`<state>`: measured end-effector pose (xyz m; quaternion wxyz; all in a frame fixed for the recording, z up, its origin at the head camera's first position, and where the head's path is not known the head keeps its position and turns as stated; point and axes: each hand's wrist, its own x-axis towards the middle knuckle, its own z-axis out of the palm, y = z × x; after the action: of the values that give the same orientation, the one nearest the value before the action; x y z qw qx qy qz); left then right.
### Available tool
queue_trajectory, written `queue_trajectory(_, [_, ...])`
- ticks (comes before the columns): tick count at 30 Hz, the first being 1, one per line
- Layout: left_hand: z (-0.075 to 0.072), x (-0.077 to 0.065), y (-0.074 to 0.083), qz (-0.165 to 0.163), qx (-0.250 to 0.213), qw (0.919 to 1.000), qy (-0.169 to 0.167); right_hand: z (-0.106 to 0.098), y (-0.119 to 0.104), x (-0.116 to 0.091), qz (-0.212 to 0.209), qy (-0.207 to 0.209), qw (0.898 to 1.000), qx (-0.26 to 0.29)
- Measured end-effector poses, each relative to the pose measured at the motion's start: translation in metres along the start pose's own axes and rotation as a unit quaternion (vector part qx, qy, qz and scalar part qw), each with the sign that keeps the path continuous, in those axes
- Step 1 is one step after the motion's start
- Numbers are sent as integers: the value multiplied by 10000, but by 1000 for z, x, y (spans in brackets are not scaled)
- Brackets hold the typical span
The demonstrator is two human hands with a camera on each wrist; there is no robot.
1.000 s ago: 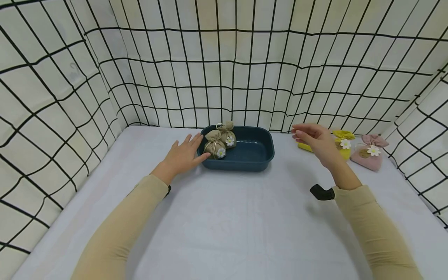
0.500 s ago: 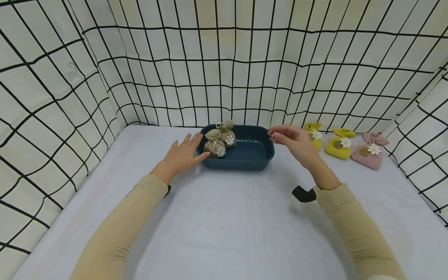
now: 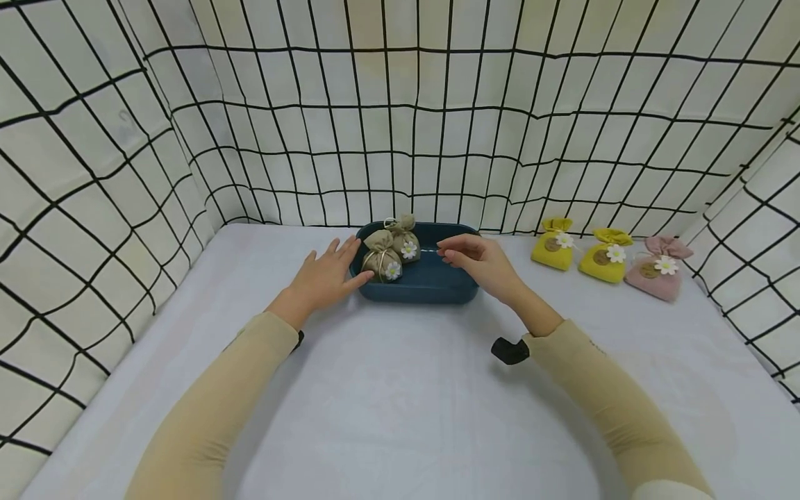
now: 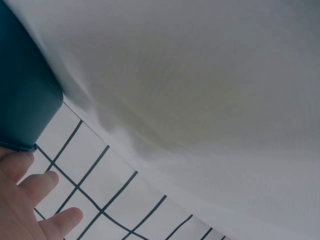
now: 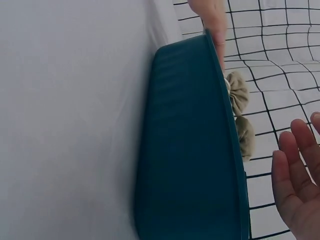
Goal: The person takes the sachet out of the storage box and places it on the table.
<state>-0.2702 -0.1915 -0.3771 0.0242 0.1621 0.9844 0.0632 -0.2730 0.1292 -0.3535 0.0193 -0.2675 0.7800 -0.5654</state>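
A dark blue rectangular basin (image 3: 419,294) stands at the back of the table. Two beige drawstring pouches with daisies lie in its left end: a front pouch (image 3: 378,261) and a rear pouch (image 3: 406,236). My left hand (image 3: 322,279) rests at the left rim with fingers spread, the thumb near the front pouch. In the left wrist view, fingertips of the left hand (image 4: 25,195) meet the rim of the basin (image 4: 30,95). Over the right end hovers my right hand (image 3: 486,265), its fingers extended and slightly bent. The right wrist view shows nothing in the right hand (image 5: 302,182).
Back right on the white tablecloth (image 3: 400,389) sit two yellow pouches, one nearer the basin (image 3: 551,253) and one beside it (image 3: 598,267), then a pink pouch (image 3: 650,281). Black wire grid (image 3: 437,132) encloses the back and sides.
My right hand has swept left from in front of the yellow pouches to above the basin's right end, uncovering those pouches. The left hand has stayed at the rim.
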Motion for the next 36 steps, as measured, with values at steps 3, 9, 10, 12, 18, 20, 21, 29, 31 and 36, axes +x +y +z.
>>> queue_trajectory(3, [0, 0, 0, 27, -41, 10000, -20, 6, 3, 5, -87, -16, 10000, -32])
queue_trajectory(9, [-4, 1, 1, 34, -101, 9999, -7, 12, 9, 14, 36, -88, 9999, 94])
queue_trajectory(10, [-5, 2, 0, 38, -103, 9999, 4, 12, 10, 16, 48, -93, 9999, 101])
queue_trajectory(12, [-6, 3, 1, 53, -112, 9999, 27, 13, 11, 19, 58, -101, 9999, 108])
queue_trajectory(18, [-5, 2, 2, 25, -105, 9999, -25, 20, 13, 28, 101, -208, 9996, 182])
queue_trajectory(20, [-3, 1, 2, 2, -96, 9999, -35, 23, 15, 31, 106, -243, 9994, 229])
queue_trajectory(21, [-3, 1, 1, -1, -88, 10000, -34, 25, 15, 32, 109, -243, 9993, 260])
queue_trajectory(29, [-1, 1, 0, 3, -139, 9999, -8, 37, 20, 43, 348, -354, 9987, 72])
queue_trajectory(31, [-1, 1, -1, 6, -140, 9999, 0, 40, 20, 45, 391, -412, 9984, -37])
queue_trajectory(36, [0, 1, -2, 20, -127, 9999, -11, 49, 21, 49, 500, -444, 9975, -249])
